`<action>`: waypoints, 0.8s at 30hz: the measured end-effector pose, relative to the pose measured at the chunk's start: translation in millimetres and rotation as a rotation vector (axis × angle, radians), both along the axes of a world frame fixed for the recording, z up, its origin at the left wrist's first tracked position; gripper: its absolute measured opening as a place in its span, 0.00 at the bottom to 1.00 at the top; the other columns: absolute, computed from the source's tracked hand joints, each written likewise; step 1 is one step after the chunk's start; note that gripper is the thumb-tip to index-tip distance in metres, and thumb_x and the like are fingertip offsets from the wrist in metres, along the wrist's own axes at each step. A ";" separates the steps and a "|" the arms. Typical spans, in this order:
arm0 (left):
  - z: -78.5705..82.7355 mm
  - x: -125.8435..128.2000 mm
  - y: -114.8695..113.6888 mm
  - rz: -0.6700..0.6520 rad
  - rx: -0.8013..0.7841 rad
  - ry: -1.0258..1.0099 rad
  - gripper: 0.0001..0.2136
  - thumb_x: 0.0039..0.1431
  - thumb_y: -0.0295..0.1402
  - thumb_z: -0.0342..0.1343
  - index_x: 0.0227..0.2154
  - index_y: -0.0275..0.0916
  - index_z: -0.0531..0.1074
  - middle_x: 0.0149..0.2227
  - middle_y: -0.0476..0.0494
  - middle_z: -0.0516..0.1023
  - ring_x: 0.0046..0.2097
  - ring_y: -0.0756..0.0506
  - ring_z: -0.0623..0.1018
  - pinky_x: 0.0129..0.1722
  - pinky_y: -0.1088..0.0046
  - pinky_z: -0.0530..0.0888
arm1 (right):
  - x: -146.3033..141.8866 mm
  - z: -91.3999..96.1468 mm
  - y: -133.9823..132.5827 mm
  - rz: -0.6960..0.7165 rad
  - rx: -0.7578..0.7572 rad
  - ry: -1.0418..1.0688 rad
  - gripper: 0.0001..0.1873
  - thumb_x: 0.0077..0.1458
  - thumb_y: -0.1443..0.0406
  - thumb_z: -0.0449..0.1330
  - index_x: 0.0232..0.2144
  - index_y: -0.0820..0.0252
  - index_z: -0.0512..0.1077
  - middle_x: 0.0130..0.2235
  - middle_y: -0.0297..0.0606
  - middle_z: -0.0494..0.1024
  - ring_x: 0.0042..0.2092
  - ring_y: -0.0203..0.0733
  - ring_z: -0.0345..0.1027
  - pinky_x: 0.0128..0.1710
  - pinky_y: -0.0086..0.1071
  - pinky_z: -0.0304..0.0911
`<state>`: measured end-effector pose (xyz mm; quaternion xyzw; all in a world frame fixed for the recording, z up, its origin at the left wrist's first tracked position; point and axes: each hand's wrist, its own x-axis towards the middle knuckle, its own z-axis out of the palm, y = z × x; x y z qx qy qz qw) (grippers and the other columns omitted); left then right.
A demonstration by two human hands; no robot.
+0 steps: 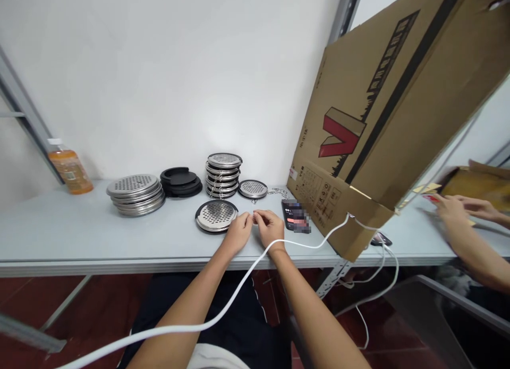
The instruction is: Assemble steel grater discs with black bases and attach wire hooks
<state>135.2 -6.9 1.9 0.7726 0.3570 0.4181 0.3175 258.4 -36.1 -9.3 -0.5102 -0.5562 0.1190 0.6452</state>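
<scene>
Here are both bare arms, the left forearm [199, 300] and the right forearm [308, 318] slanting in towards each other across the counter's [79, 236] front edge. And over that counter it's close work: left hand [240, 232] and right hand [270, 228] side by side, fingers curled in, fingertips pinched and almost meeting!

At near left the worktop [59, 236] lay open up to a perforated disc [216, 216]. A tall carton [350, 92] barred the right, and a white cable [179, 328] crossed the near side. Far, the black stack [181, 188] and disc stack [224, 161] left a gap, seemingly narrow.
</scene>
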 end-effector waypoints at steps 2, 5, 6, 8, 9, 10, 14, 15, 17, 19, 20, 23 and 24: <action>-1.5 0.0 1.3 -0.009 0.006 -0.008 0.14 0.65 0.35 0.43 0.24 0.40 0.63 0.25 0.51 0.67 0.30 0.48 0.66 0.32 0.72 0.59 | -1.1 0.7 -1.7 -0.028 0.005 -0.052 0.10 0.57 0.60 0.58 0.32 0.57 0.78 0.32 0.40 0.78 0.34 0.43 0.72 0.38 0.37 0.67; -2.4 -0.4 2.5 -0.019 0.009 -0.030 0.14 0.64 0.35 0.45 0.23 0.40 0.63 0.25 0.50 0.68 0.30 0.48 0.67 0.32 0.72 0.58 | -3.3 3.8 -4.1 -0.059 0.008 -0.106 0.09 0.57 0.61 0.57 0.29 0.57 0.75 0.31 0.40 0.77 0.34 0.43 0.70 0.38 0.36 0.66; -2.5 -0.3 2.6 -0.016 0.017 -0.027 0.14 0.65 0.34 0.45 0.23 0.40 0.63 0.24 0.50 0.68 0.30 0.48 0.67 0.32 0.72 0.58 | -4.1 5.0 -4.8 -0.066 0.009 -0.121 0.09 0.57 0.62 0.57 0.29 0.57 0.75 0.31 0.40 0.77 0.34 0.43 0.70 0.38 0.36 0.66; -3.1 0.1 2.6 -0.009 0.042 0.000 0.14 0.65 0.34 0.44 0.23 0.40 0.63 0.24 0.50 0.68 0.29 0.47 0.67 0.32 0.72 0.58 | -5.1 6.9 -5.8 -0.076 0.012 -0.150 0.09 0.57 0.63 0.56 0.28 0.57 0.74 0.30 0.40 0.77 0.33 0.43 0.69 0.37 0.35 0.65; -3.5 0.5 2.5 -0.004 0.056 0.018 0.14 0.66 0.33 0.44 0.24 0.40 0.64 0.24 0.49 0.68 0.29 0.47 0.67 0.32 0.72 0.58 | -5.4 7.5 -6.1 -0.083 0.014 -0.165 0.09 0.58 0.63 0.55 0.28 0.57 0.73 0.30 0.39 0.76 0.33 0.42 0.69 0.37 0.35 0.64; -3.9 0.9 2.4 0.001 0.068 0.034 0.14 0.66 0.33 0.43 0.24 0.40 0.64 0.24 0.49 0.69 0.29 0.47 0.67 0.31 0.72 0.58 | -5.5 7.9 -6.4 -0.090 0.017 -0.180 0.09 0.58 0.63 0.55 0.28 0.57 0.73 0.30 0.39 0.76 0.33 0.42 0.68 0.37 0.35 0.64; -4.8 2.0 1.8 -0.007 0.085 0.056 0.12 0.66 0.32 0.43 0.26 0.40 0.65 0.26 0.48 0.70 0.29 0.47 0.68 0.31 0.71 0.58 | -5.4 7.2 -6.3 -0.108 0.038 -0.234 0.10 0.59 0.64 0.54 0.28 0.57 0.72 0.30 0.39 0.75 0.33 0.42 0.67 0.36 0.34 0.63; -4.4 1.9 1.4 -0.013 0.085 0.057 0.12 0.66 0.32 0.43 0.26 0.40 0.65 0.26 0.47 0.70 0.30 0.46 0.69 0.31 0.71 0.58 | -5.6 6.8 -6.3 -0.110 0.043 -0.243 0.10 0.59 0.64 0.54 0.28 0.57 0.72 0.30 0.39 0.75 0.33 0.42 0.67 0.36 0.34 0.63; -2.5 1.3 0.2 -0.016 0.084 0.063 0.12 0.66 0.31 0.43 0.27 0.40 0.65 0.26 0.47 0.70 0.30 0.46 0.69 0.32 0.71 0.58 | -6.2 6.0 -7.0 -0.115 0.051 -0.259 0.10 0.60 0.64 0.53 0.28 0.57 0.71 0.30 0.39 0.74 0.33 0.42 0.67 0.36 0.35 0.63; -0.1 0.4 -1.4 -0.013 0.079 0.071 0.12 0.66 0.31 0.43 0.26 0.40 0.65 0.25 0.47 0.70 0.30 0.46 0.69 0.32 0.71 0.58 | -6.9 5.6 -8.4 -0.122 0.055 -0.257 0.11 0.60 0.63 0.53 0.28 0.57 0.71 0.30 0.40 0.75 0.34 0.43 0.68 0.37 0.35 0.63; 0.9 -0.1 -2.0 -0.016 0.075 0.072 0.12 0.66 0.32 0.43 0.26 0.40 0.64 0.25 0.47 0.70 0.30 0.46 0.69 0.32 0.71 0.58 | -7.0 5.5 -9.2 -0.124 0.055 -0.240 0.11 0.60 0.63 0.53 0.28 0.57 0.72 0.30 0.39 0.75 0.34 0.43 0.68 0.38 0.36 0.63; 1.8 -1.5 -3.0 -0.042 0.068 0.061 0.12 0.66 0.32 0.43 0.26 0.40 0.64 0.26 0.47 0.70 0.30 0.46 0.69 0.32 0.70 0.59 | -4.9 6.0 -7.9 -0.077 0.021 -0.088 0.10 0.59 0.60 0.55 0.28 0.56 0.72 0.28 0.38 0.76 0.33 0.43 0.70 0.37 0.36 0.65; 1.4 -1.8 -3.0 -0.051 0.065 0.054 0.12 0.66 0.33 0.43 0.26 0.40 0.64 0.26 0.48 0.70 0.30 0.46 0.69 0.32 0.70 0.58 | -3.3 6.3 -5.5 -0.029 -0.009 -0.001 0.10 0.58 0.59 0.57 0.29 0.56 0.72 0.27 0.37 0.76 0.31 0.42 0.70 0.37 0.36 0.66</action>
